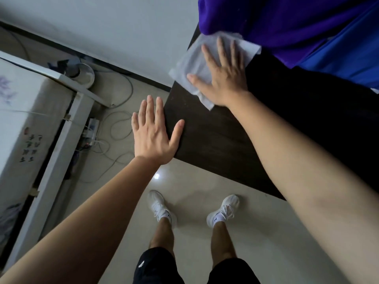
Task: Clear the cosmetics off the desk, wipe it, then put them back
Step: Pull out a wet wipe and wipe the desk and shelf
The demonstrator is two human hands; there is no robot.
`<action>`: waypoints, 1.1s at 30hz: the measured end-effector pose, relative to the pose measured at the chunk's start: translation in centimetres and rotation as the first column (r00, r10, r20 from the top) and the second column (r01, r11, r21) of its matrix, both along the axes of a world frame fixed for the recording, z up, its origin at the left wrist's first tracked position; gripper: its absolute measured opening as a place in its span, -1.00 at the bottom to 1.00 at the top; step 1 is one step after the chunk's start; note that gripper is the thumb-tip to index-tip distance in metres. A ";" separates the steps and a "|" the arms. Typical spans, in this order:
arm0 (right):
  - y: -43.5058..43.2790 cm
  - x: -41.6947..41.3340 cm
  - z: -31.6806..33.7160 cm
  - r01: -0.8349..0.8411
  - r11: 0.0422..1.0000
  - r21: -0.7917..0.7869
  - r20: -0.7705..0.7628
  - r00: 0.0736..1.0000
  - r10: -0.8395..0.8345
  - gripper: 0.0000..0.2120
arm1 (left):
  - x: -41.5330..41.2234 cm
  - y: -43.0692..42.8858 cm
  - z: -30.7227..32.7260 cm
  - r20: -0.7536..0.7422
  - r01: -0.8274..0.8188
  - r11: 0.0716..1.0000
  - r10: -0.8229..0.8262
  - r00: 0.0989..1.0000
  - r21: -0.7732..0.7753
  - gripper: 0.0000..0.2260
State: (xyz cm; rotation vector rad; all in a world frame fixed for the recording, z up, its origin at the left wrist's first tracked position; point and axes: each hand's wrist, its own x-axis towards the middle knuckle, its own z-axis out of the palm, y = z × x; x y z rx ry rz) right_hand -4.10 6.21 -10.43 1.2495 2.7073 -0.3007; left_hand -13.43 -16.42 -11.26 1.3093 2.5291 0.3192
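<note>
A dark wooden desk fills the right half of the head view. My right hand lies flat with spread fingers on a white wipe, pressing it onto the desk near its far left corner. My left hand is held flat with straight fingers at the desk's left edge, its thumb over the desktop. No cosmetics are in view.
Purple and blue cloth lies on the far right of the desk. On the tiled floor left of the desk lie cables, a power strip and a white fan base. A white cabinet stands at the left.
</note>
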 end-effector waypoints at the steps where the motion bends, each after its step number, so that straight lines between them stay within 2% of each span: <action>1: 0.1 -1.3 0.0 0.015 1.000 0.006 -0.006 1.000 -0.015 -0.13 | 0.0 0.0 0.0 -0.002 -0.004 1.000 0.004 1.000 0.001 -0.23; 4: -2.0 -2.1 -0.3 -0.043 0.999 0.026 -0.035 0.998 0.043 -0.19 | 0.1 0.0 0.1 -0.006 -0.009 1.000 0.009 1.000 0.002 -0.23; 8: -6.4 5.1 -0.3 -0.193 0.981 0.011 -0.034 0.981 0.193 -0.21 | 0.2 -0.1 0.1 0.012 -0.012 1.000 0.011 1.000 0.026 -0.27; 13: -10.0 12.5 -0.2 -0.133 0.991 -0.003 0.031 0.991 0.133 -0.20 | 0.5 -0.6 0.1 0.015 -0.037 0.999 0.037 0.999 0.000 -0.36; 16: -9.8 10.1 0.1 -0.056 0.998 -0.003 0.026 0.998 0.056 -0.15 | -0.1 -3.3 0.2 0.020 -0.002 0.999 0.003 1.000 -0.035 -0.39; 19: -9.7 4.4 0.1 -0.019 1.000 -0.009 0.017 1.000 0.019 -0.14 | -2.1 -6.7 0.2 -0.003 -0.032 0.992 0.032 0.999 -0.123 -0.33; 22: -12.0 -0.8 0.3 -0.079 0.997 -0.008 -0.028 0.997 0.078 -0.19 | -4.7 -9.7 0.5 -0.062 -0.106 0.976 0.095 0.994 -0.190 -0.31; 25: -15.5 -2.2 0.5 -0.208 0.977 -0.039 -0.075 0.976 0.205 -0.26 | -6.6 -10.5 1.1 -0.086 -0.181 0.963 0.166 0.982 -0.201 -0.31; 29: -18.7 2.6 0.2 -0.319 0.948 -0.009 -0.060 0.946 0.317 -0.34 | -6.8 -7.6 1.5 -0.062 -0.215 0.967 0.209 0.976 -0.138 -0.33; 33: -17.8 11.5 -0.3 -0.216 0.976 0.006 -0.059 0.975 0.216 -0.38 | -4.1 -3.9 1.6 -0.023 -0.160 0.982 0.159 0.987 -0.097 -0.32</action>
